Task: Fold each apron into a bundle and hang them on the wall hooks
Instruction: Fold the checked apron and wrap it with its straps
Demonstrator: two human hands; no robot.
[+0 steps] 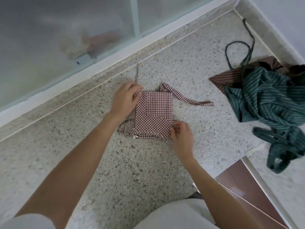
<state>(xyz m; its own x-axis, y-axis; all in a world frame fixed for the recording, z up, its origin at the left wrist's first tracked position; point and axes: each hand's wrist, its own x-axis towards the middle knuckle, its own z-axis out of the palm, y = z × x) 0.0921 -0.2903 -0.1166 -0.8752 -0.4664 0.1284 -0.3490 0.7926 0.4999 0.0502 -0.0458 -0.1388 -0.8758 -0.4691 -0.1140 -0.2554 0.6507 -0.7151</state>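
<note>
Checked apron (154,113), red-brown and white, folded to a flat rectangle, lying mid-counter on speckled terrazzo counter (115,162). 1 tie strap (189,100) trailing right, another thin strap (136,73) running toward frosted glass panel (66,30). Left hand (124,98) flat on far-left corner of fold, fingers relaxed, pressing. Right hand (181,138) at near-right corner, fingertips curled, pinching fabric edge. Green striped apron (267,100) heaped unfolded at right, well apart, overlapping brown striped apron (221,78) beneath.
</note>
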